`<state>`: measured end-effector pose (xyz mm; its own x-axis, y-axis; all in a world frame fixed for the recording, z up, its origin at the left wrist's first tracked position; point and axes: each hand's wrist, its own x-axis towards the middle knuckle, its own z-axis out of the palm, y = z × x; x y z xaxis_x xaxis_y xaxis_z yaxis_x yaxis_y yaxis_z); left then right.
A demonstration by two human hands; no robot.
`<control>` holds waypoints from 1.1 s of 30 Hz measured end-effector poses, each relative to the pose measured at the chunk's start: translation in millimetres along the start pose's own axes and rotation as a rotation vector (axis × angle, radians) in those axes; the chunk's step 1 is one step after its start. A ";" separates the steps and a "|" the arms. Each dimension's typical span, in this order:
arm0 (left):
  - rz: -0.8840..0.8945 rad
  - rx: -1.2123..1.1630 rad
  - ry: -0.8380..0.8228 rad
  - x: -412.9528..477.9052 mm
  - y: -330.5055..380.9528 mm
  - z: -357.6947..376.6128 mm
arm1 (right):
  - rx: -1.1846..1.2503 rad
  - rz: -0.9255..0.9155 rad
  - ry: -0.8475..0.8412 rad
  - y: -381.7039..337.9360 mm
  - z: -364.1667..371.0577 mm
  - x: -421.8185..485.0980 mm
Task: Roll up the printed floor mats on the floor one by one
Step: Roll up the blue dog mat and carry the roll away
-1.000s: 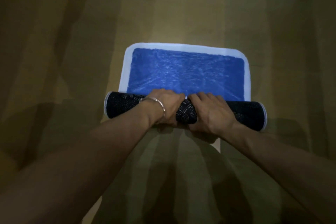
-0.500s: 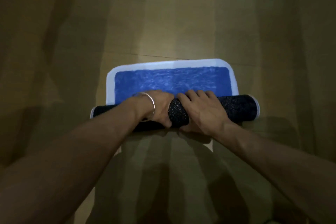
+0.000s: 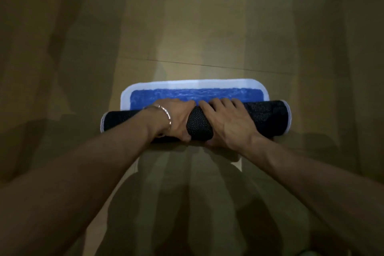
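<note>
A blue printed floor mat with a white border (image 3: 195,92) lies on the wooden floor, most of it wound into a dark roll with a dotted backing (image 3: 268,117). Only a narrow blue strip still lies flat beyond the roll. My left hand (image 3: 178,119), with a metal bangle on the wrist, grips the roll just left of its middle, thumb underneath. My right hand (image 3: 228,122) grips the roll right beside it, fingers curled over the top. The two hands sit close together on the middle of the roll.
Light wooden floor (image 3: 207,27) stretches all around the mat, dimly lit, with a plank seam beyond the mat's far edge. Shadows of my arms and body fall on the floor in front of me.
The roll has moved away from me over the mat and grown thicker. The flat blue part has shrunk to a narrow strip. Both hands stayed on the roll's middle.
</note>
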<state>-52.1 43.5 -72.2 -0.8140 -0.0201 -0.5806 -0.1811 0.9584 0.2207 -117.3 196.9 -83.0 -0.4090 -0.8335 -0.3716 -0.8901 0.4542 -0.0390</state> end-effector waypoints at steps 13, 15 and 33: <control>0.026 0.051 0.006 -0.2 -2.1 -10.1 | 0.292 0.016 -0.139 9.2 -18.1 6.8; 0.027 -0.013 -0.060 2.3 -6.1 -10.7 | 0.302 0.034 -0.171 9.4 -22.3 6.6; 0.033 0.063 0.005 -2.1 -11.0 5.4 | 0.376 0.041 -0.268 10.6 -26.2 11.7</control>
<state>-45.5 34.5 -77.6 -0.8219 0.0105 -0.5695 -0.1191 0.9746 0.1898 -136.8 183.7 -63.5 -0.3317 -0.7246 -0.6041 -0.7196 0.6084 -0.3347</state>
